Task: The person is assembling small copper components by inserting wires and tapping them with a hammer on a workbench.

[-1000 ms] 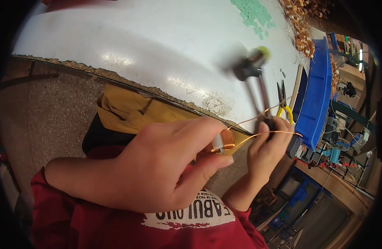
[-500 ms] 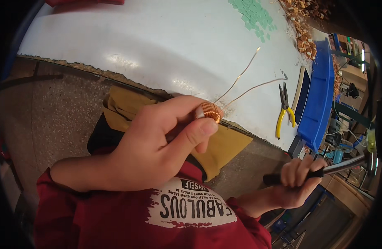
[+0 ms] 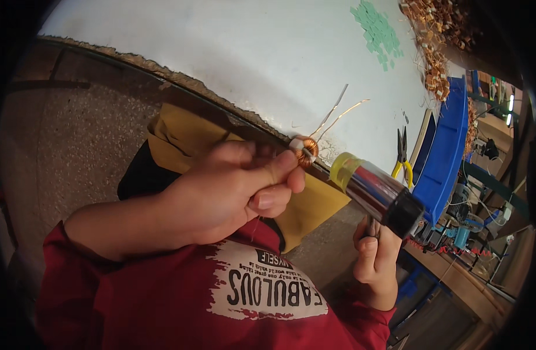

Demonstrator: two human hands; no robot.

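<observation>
Raised since half a second back: right hand (image 3: pixel 374 251), grip wrapped round hammer (image 3: pixel 375 193). Head up beside small copper coil (image 3: pixel 306 150), pinched in left hand (image 3: pixel 233 192), wires pointing away over bench (image 3: pixel 221 52).

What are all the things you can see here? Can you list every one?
Copper coil: one, orange with a white ring, pinched at the fingertips; two wire ends stick up.
Hammer: one, shiny metal head, yellow end, near the coil.
Pliers: one, yellow handles, on the table.
Table: one, white, chipped edge.
Green chips: a small heap, far side.
Copper parts: a brown pile, far right.
Bin: one, blue, right of the table.
Yellow cloth: one, under the table edge.
Left hand: holds the coil.
Right hand: grips the hammer.
</observation>
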